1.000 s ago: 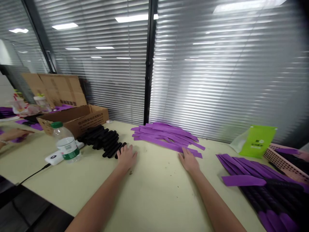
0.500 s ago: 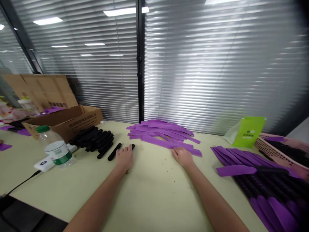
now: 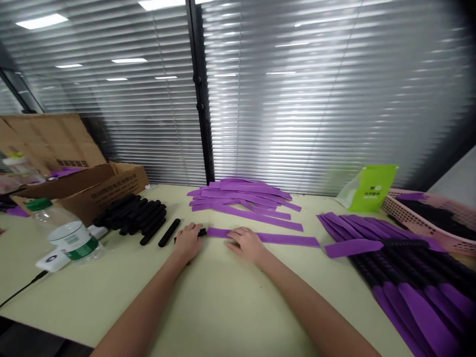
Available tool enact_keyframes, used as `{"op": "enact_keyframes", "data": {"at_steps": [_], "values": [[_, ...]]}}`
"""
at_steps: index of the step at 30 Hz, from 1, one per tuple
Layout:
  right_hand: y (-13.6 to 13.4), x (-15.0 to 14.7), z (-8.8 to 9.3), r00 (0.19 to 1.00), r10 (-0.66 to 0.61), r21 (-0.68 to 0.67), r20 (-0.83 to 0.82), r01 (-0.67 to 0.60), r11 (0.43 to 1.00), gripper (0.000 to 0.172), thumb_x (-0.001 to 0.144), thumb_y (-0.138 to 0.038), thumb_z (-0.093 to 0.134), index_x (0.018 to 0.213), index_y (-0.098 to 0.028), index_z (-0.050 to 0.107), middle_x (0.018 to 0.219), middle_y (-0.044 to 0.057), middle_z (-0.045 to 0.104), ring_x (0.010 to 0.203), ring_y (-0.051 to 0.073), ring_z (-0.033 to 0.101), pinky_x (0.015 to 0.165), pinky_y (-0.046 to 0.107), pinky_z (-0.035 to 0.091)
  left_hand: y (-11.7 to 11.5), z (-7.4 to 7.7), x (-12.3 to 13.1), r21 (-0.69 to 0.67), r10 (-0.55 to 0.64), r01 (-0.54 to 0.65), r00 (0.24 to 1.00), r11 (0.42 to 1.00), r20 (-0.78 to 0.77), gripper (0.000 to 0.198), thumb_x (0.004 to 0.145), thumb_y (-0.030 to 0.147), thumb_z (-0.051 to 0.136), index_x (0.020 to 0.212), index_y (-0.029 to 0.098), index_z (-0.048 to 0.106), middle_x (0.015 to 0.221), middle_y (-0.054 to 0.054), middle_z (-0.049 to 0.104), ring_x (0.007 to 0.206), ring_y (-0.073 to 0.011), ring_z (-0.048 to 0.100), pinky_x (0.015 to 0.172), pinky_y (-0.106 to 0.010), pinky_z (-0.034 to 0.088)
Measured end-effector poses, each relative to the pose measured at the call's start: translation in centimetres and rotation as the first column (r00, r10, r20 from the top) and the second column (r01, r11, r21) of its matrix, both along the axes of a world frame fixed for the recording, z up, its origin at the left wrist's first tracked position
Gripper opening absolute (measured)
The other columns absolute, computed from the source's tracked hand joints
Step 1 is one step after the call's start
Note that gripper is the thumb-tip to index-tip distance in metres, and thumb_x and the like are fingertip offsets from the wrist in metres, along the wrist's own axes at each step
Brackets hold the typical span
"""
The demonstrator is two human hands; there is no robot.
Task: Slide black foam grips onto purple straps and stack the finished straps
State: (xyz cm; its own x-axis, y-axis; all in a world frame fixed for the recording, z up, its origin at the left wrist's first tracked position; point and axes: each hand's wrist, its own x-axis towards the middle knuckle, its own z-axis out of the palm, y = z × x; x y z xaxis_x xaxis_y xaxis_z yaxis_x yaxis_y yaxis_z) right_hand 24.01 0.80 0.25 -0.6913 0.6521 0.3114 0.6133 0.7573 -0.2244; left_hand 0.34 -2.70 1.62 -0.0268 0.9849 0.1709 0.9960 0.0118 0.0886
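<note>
My left hand (image 3: 188, 241) is closed around a short black tube (image 3: 203, 232) on the table, most of it covered by my fingers. From beside the tube's right end, a flat purple strip (image 3: 288, 239) stretches to the right. My right hand (image 3: 247, 244) rests across this strip, fingers on top and thumb apart from them. Just left of my left hand lies another black tube (image 3: 169, 232). Behind both hands is a loose pile of purple strips (image 3: 241, 194).
Black tubes (image 3: 130, 213) are heaped at left by a cardboard box (image 3: 111, 191) and a plastic bottle (image 3: 72, 238). A white device (image 3: 52, 260) with a cable lies there. At right are purple-and-black pieces (image 3: 401, 263), a green pouch (image 3: 379, 188) and a pink basket (image 3: 427, 228).
My right hand has moved left toward my left hand. One purple strip now lies apart from the pile, nearer me, its left end by the black tube. The camera view has shifted slightly right.
</note>
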Motion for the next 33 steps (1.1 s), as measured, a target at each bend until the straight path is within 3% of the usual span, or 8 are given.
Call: {"op": "enact_keyframes", "data": {"at_steps": [5,9,15,18,23,27,33], "values": [[-1.4,-1.2,-0.1,0.998,0.059,0.038,-0.031,-0.058,0.998,0.04,0.089,-0.043,0.052,0.12,-0.019,0.06,0.117,0.009,0.061,0.109,0.024,0.052,0.096,0.038,0.041,0.1,0.0,-0.3,0.013,-0.094,0.093,0.995,0.996,0.032,0.047,0.078,0.011,0.043,0.124,0.019,0.052,0.116,-0.01,0.056,0.111,-0.0261,0.052,0.09,-0.039,0.043],[-1.2,-1.2,-0.4,0.997,0.037,0.015,-0.066,-0.036,0.999,0.041,0.088,-0.04,0.053,0.122,-0.018,0.058,0.116,0.008,0.062,0.109,0.024,0.052,0.097,0.038,0.04,0.0,0.2,-0.6,0.198,-0.157,0.15,0.987,0.969,0.022,0.049,0.08,0.008,0.043,0.128,0.018,0.048,0.117,-0.012,0.055,0.109,-0.0264,0.053,0.092,-0.042,0.043],[-1.2,-1.4,-0.6,0.997,0.034,0.008,-0.071,-0.033,0.999,0.042,0.089,-0.04,0.052,0.124,-0.017,0.056,0.116,0.009,0.064,0.108,0.023,0.054,0.101,0.041,0.034,-0.6,0.8,0.5,0.572,-0.394,0.234,0.902,0.786,0.174,0.039,0.09,0.021,0.046,0.129,0.021,0.045,0.116,-0.01,0.054,0.108,-0.0217,0.055,0.095,-0.037,0.047],[-1.3,-1.4,-0.4,0.997,0.017,-0.012,-0.071,-0.018,1.0,0.047,0.089,-0.041,0.051,0.129,-0.017,0.051,0.119,0.01,0.062,0.111,0.024,0.053,0.103,0.042,0.033,-0.7,0.7,1.2,0.673,-0.452,0.159,0.845,0.723,0.287,0.038,0.09,0.025,0.05,0.127,0.023,0.048,0.113,-0.008,0.056,0.101,-0.0191,0.057,0.086,-0.034,0.052],[-1.5,-1.5,0.0,0.997,-0.029,-0.052,-0.069,0.026,0.998,0.051,0.089,-0.039,0.051,0.135,-0.018,0.043,0.116,0.01,0.064,0.11,0.024,0.054,0.107,0.046,0.027,-0.6,0.4,1.5,0.732,-0.457,-0.033,0.762,0.681,0.459,0.037,0.087,0.03,0.056,0.124,0.023,0.051,0.111,-0.007,0.055,0.092,-0.0157,0.059,0.077,-0.031,0.056],[-1.5,-1.5,0.2,0.998,-0.037,-0.07,-0.057,0.033,0.997,0.049,0.089,-0.038,0.051,0.133,-0.018,0.045,0.117,0.011,0.063,0.11,0.024,0.054,0.106,0.045,0.028,-0.8,0.4,1.6,0.773,-0.491,-0.028,0.758,0.633,0.429,0.036,0.086,0.03,0.059,0.121,0.022,0.053,0.11,-0.007,0.055,0.093,-0.0158,0.059,0.08,-0.033,0.055],[-1.5,-1.5,0.0,0.997,-0.045,-0.063,-0.066,0.041,0.997,0.047,0.088,-0.038,0.052,0.131,-0.02,0.047,0.116,0.01,0.064,0.11,0.024,0.054,0.103,0.044,0.029,-0.9,0.1,1.4,0.852,-0.47,-0.008,0.831,0.524,0.297,0.037,0.084,0.028,0.062,0.119,0.021,0.053,0.107,-0.009,0.058,0.099,-0.0196,0.058,0.085,-0.038,0.053]]}}
